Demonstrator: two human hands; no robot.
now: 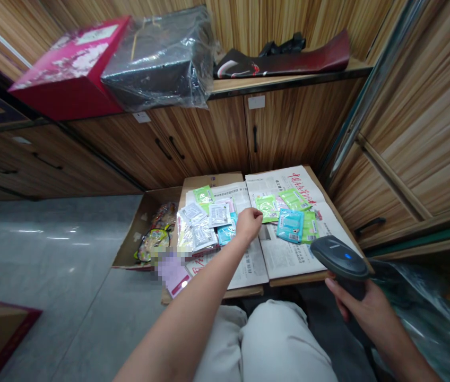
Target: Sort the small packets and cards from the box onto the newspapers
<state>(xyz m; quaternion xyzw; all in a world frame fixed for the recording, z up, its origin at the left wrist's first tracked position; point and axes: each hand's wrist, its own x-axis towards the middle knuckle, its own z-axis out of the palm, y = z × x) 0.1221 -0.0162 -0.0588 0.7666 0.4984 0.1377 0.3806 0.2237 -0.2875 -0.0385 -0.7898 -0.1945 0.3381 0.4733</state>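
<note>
My left hand [248,224] reaches out over a newspaper [284,254] spread on cardboard boxes, fingers curled down in a pinch beside a green sachet [267,207]; whether it grips anything is hidden. Blue sachets [290,225] and more green ones [294,198] lie just right of it, silver and white sachets [203,225] to its left. My right hand [358,307] grips a dark grey barcode scanner [338,258] with a blue light, held near the newspaper's front right corner.
An open cardboard box [137,233] with packaged goods sits left of the sachets. Wooden cabinets [209,138] stand behind and to the right. On the shelf above lie a pink box [69,69], a plastic-wrapped dark box [161,58] and a dark red item [288,58]. My knees [268,339] are below.
</note>
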